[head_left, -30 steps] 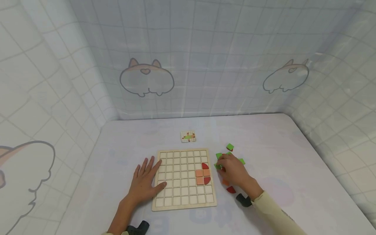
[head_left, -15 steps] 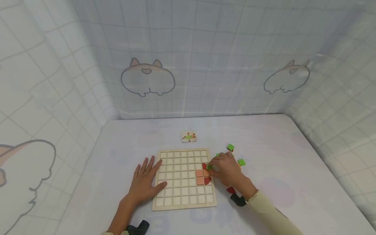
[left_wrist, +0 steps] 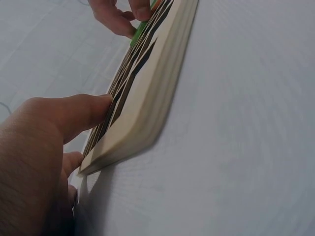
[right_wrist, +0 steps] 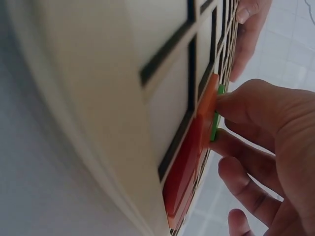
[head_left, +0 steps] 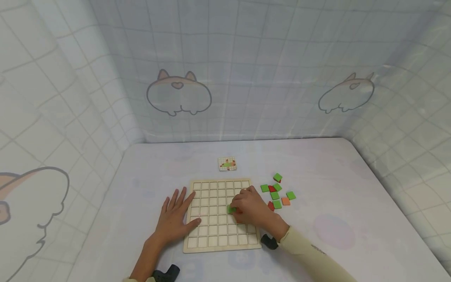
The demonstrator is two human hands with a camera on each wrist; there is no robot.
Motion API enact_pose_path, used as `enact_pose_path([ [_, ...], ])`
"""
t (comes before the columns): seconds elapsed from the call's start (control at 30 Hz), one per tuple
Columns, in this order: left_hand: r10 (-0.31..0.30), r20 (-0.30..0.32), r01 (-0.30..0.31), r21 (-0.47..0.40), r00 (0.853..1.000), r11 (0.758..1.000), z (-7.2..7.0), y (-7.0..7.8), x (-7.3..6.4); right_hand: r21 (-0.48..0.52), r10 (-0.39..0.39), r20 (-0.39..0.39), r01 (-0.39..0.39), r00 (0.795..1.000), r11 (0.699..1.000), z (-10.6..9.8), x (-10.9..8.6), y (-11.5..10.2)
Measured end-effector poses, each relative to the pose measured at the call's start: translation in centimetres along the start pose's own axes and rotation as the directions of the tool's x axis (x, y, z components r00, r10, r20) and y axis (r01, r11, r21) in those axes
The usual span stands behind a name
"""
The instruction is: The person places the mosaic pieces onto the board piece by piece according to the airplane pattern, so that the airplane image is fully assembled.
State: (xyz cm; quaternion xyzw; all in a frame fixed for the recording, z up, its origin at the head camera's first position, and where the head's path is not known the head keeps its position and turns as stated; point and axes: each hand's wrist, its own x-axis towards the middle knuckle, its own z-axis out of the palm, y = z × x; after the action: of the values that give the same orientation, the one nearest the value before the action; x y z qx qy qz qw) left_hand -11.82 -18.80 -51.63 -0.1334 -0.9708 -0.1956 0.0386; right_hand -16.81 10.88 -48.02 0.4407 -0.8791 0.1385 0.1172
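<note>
A wooden grid board (head_left: 208, 248) lies flat on the table. My left hand (head_left: 173, 219) rests at its left edge with fingers spread, the thumb on the grid. My right hand (head_left: 251, 207) is over the right half of the board, pinching a green square tile (head_left: 231, 209) between thumb and fingers, right at a cell. In the right wrist view the green tile (right_wrist: 215, 129) stands beside an orange tile (right_wrist: 207, 110), and a red quarter-round tile (right_wrist: 182, 172) sits nearer the board's edge. In the head view my right hand hides most of the placed tiles.
Right of the board lie loose tiles: several green squares (head_left: 275, 195), an orange square (head_left: 285, 201) and red pieces (head_left: 271, 205). A small pattern card (head_left: 227, 163) lies behind the board. Curtain walls (head_left: 246, 78) with printed animal outlines enclose the table.
My right hand has picked the green tile from the loose pile and carried it left onto the board, past the placed red and orange tiles. My left hand has stayed in place.
</note>
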Motion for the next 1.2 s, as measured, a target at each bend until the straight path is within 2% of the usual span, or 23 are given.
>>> enact_pose_path([
  [0.2, -0.005, 0.0, 0.005, -0.002, 1.0, 1.0, 0.1, 0.1, 0.0, -0.026, 0.012, 0.037, -0.011, 0.999, 1.0, -0.3, -0.1, -0.1],
  [0.47, 0.003, -0.004, -0.003, -0.007, 1.0, 1.0, 0.5, -0.1, 0.0, 0.034, 0.083, 0.078, -0.086, 0.994, 0.996, -0.6, -0.7, 0.1],
  [0.63, 0.004, -0.008, -0.004, -0.004, 1.0, 1.0, 0.6, 0.0, -0.1, 0.061, 0.155, 0.018, -0.156, 0.988, 0.986, -1.4, -2.3, 1.2],
  [0.73, 0.003, -0.007, -0.003, -0.003, 1.0, 1.0, 0.5, 0.0, -0.1, 0.032, 0.209, -0.024, -0.208, 0.978, 0.978, -1.9, -4.0, 2.3],
  [0.83, 0.0, -0.004, 0.0, 0.004, 1.0, 1.0, 0.4, 0.1, -0.1, 0.002, 0.273, -0.057, -0.273, 0.96, 0.962, -2.4, -6.0, 3.3],
  [0.93, 0.006, -0.018, -0.006, 0.001, 1.0, 1.0, 0.2, 0.2, -0.1, -0.038, 0.34, -0.058, -0.342, 0.939, 0.939, -2.9, -7.7, 4.0],
  [1.07, 0.014, -0.044, -0.015, -0.008, 0.999, 1.0, 0.1, 0.2, -0.1, -0.043, 0.439, 0.008, -0.438, 0.899, 0.898, -3.2, -9.1, 4.5],
  [1.2, 0.022, -0.057, -0.022, -0.007, 0.998, 1.0, 0.1, 0.1, 0.0, 0.022, 0.508, 0.084, -0.512, 0.857, 0.859, -3.5, -9.6, 4.7],
])
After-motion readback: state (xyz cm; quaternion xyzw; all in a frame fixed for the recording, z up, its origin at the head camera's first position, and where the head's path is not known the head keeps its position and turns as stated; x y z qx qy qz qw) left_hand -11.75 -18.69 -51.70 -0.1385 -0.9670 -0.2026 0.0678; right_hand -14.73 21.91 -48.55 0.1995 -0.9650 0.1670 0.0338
